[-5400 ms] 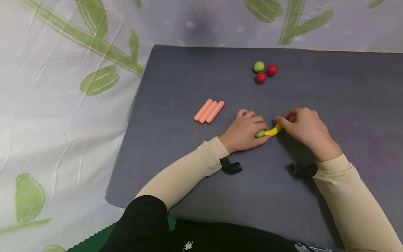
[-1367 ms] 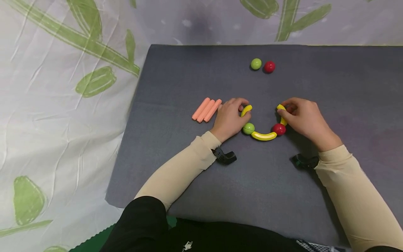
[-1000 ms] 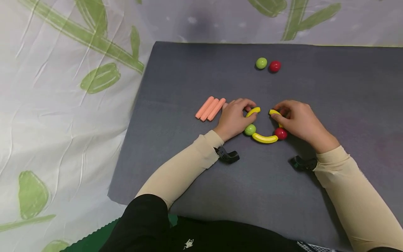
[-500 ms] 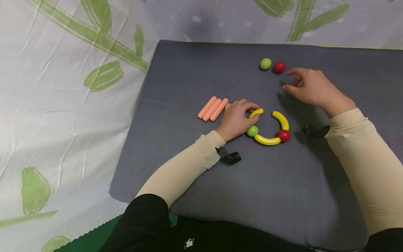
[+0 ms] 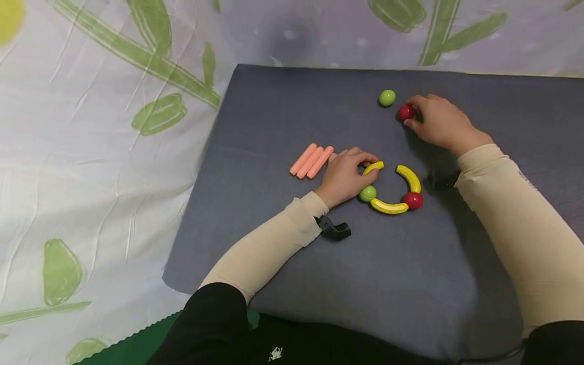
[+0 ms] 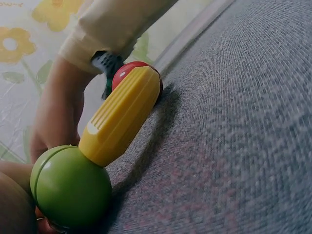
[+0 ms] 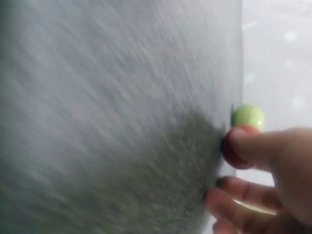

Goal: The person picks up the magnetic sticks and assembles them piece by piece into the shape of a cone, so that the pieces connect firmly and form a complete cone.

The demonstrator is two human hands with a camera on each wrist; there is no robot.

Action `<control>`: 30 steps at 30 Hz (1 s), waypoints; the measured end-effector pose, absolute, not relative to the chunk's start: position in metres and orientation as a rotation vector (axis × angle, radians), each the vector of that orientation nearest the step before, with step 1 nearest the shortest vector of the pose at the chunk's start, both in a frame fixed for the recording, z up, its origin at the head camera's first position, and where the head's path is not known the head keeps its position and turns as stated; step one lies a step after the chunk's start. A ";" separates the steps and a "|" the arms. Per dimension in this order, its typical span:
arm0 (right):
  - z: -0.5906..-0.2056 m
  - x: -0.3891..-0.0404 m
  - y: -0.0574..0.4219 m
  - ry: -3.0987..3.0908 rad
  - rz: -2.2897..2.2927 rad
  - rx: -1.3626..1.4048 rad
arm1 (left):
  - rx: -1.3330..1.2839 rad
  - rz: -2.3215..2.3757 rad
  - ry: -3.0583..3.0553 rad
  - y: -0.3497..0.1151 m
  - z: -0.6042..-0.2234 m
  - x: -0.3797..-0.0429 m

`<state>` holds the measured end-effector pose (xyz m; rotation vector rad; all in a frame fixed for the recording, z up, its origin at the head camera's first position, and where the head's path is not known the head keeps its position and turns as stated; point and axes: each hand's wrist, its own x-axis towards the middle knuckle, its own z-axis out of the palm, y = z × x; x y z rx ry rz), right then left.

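Observation:
In the head view my left hand [image 5: 349, 175] holds a curved yellow piece like a toy banana [image 5: 375, 166] between thumb and fingers. Below it a green ball [image 5: 367, 193] joins a second yellow curve [image 5: 389, 207]. A red ball [image 5: 413, 201] links that one to a third yellow curve [image 5: 408, 177], leaving the ring with a gap at its far side. My right hand [image 5: 440, 120] pinches another red ball [image 5: 405, 112] farther back; the right wrist view shows the thumb over this red ball [image 7: 238, 148]. The left wrist view shows the green ball [image 6: 73, 187] close up against a yellow curve [image 6: 122, 114].
Three pinkish-orange sticks [image 5: 312, 161] lie side by side just left of my left hand. Another green ball [image 5: 387, 98] rests near the back of the grey table [image 5: 274, 106]. A patterned cloth [image 5: 91, 177] hangs along the left and back.
Two yellow curves and two balls have been joined onto the first pieces. My right hand has left the right-hand curve, reached back and gripped the red ball, shifting it slightly nearer. The left stays put.

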<state>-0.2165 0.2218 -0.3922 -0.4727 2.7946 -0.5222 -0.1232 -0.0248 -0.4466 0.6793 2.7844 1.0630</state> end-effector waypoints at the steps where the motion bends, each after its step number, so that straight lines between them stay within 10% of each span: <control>1: -0.394 -0.212 0.220 2.796 -0.541 -0.486 | 0.678 1.062 2.789 -0.025 -0.447 -0.124; 30: -0.397 -0.131 0.208 2.664 -0.755 -0.495 | 0.616 1.168 2.772 -0.023 -0.447 -0.136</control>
